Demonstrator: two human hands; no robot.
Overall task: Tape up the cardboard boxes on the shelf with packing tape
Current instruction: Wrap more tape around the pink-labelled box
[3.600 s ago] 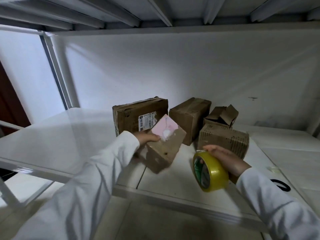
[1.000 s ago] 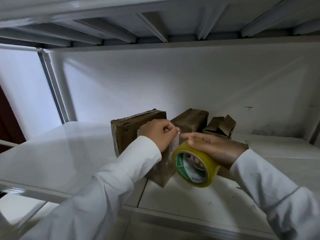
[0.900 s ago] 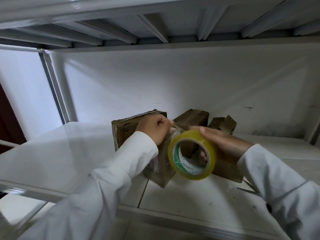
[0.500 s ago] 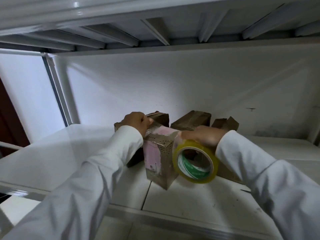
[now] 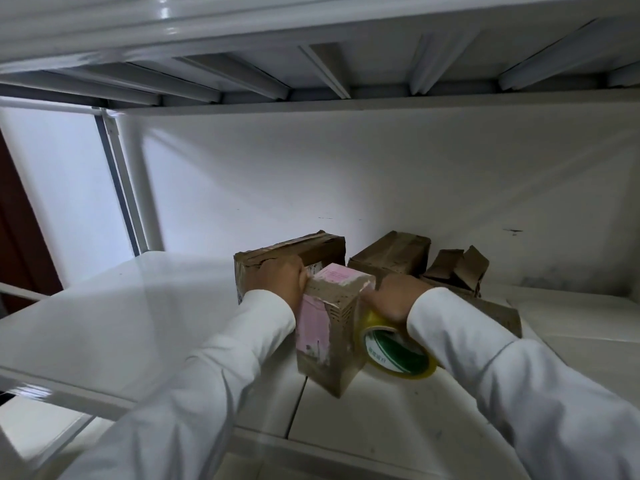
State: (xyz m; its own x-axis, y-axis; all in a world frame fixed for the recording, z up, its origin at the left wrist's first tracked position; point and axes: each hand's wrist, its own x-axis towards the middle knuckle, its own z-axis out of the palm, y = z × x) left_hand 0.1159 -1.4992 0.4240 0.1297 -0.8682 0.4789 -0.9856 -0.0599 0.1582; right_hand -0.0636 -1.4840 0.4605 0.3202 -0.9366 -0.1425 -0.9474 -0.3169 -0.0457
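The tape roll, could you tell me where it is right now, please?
In the head view the yellow tape roll sits low and right of centre, under the right hand, against the right side of the pink-labelled box.

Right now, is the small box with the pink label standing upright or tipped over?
Upright. The small box stands on end on the shelf, its top face level, left hand at its top edge, right hand holding the tape roll beside it.

Dark red door (image 5: 17, 220) at far left
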